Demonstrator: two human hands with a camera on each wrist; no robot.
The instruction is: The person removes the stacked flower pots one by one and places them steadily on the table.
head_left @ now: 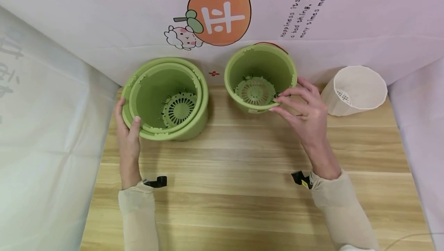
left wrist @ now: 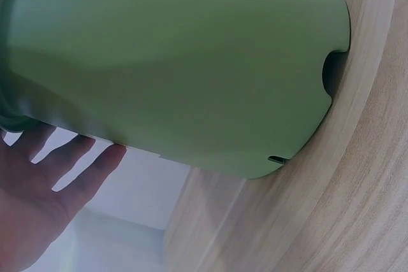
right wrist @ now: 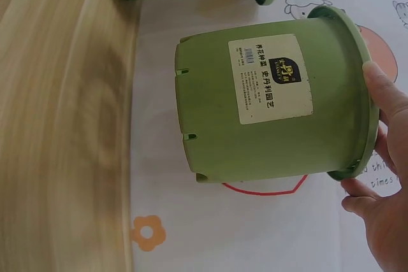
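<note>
On the left, two green plastic flowerpots stand one inside the other, the inner flowerpot (head_left: 147,93) within the wider outer flowerpot (head_left: 195,127). My left hand (head_left: 130,143) grips their near left rim, thumb at the top and fingers along the outside wall. A smaller green flowerpot (head_left: 254,64) with a slotted base is held at its right rim by my right hand (head_left: 310,116). In the right wrist view a white printed label (right wrist: 274,79) shows on its side, and its base hangs clear of the tabletop.
A white flowerpot (head_left: 360,85) with a perforated base stands at the back right of the wooden table (head_left: 222,189). White printed sheeting (head_left: 132,16) rises behind the pots and along both sides. Black camera mounts (head_left: 157,182) sit at both wrists.
</note>
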